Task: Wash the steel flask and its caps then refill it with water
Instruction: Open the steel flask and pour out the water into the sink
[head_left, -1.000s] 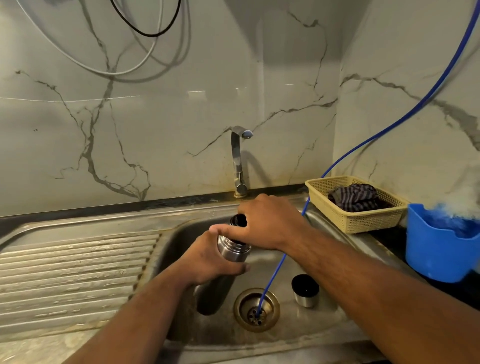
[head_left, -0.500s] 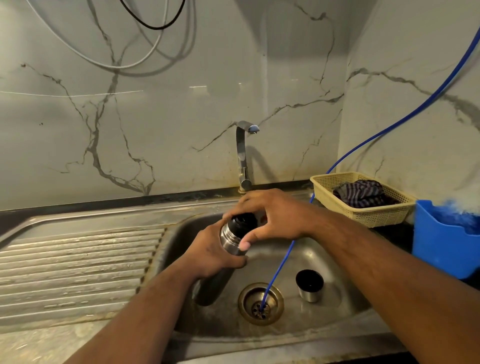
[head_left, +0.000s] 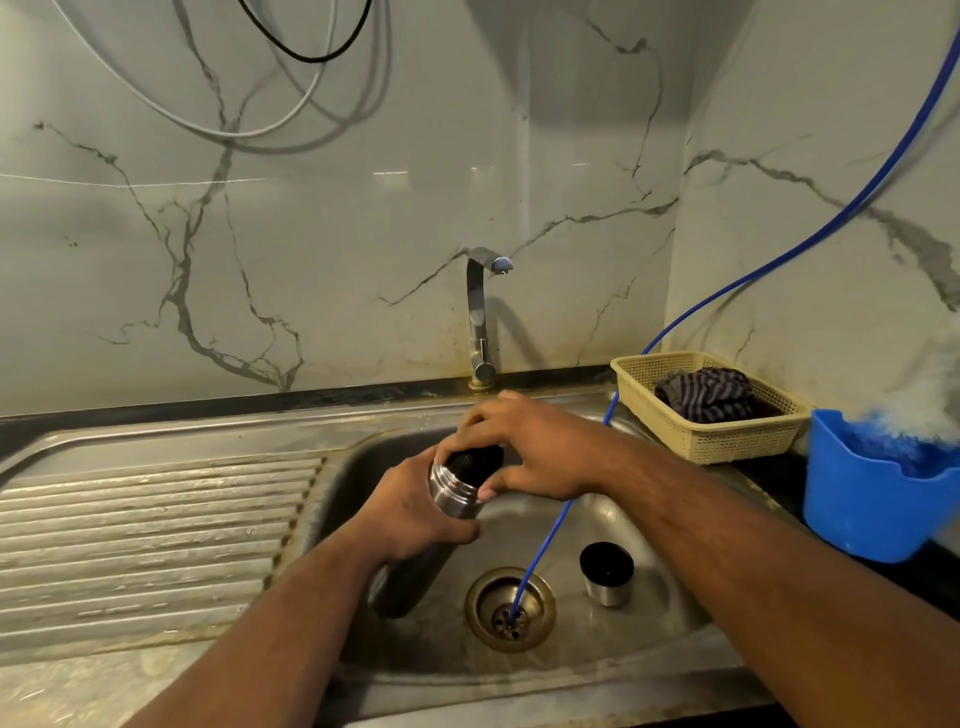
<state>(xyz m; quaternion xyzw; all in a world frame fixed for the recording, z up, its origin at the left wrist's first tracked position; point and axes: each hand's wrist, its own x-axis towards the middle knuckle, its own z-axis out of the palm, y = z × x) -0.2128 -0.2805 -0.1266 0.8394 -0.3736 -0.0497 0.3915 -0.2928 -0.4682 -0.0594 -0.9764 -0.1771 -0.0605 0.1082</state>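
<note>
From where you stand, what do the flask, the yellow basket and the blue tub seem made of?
The flask looks like steel: grey metallic sheen, ribbed neck. The basket seems moulded plastic, matte cream, given its fine lattice walls. The blue tub is probably smooth plastic: uniform colour, soft gloss.

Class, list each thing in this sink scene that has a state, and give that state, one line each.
steel flask: tilted over the sink, held by the left hand.
black stopper: at the flask's mouth, gripped by the right hand.
steel cap: off the flask, standing in the sink.
tap: no water running.
blue hose: end in the drain.
basket: holds a striped cloth.
</note>
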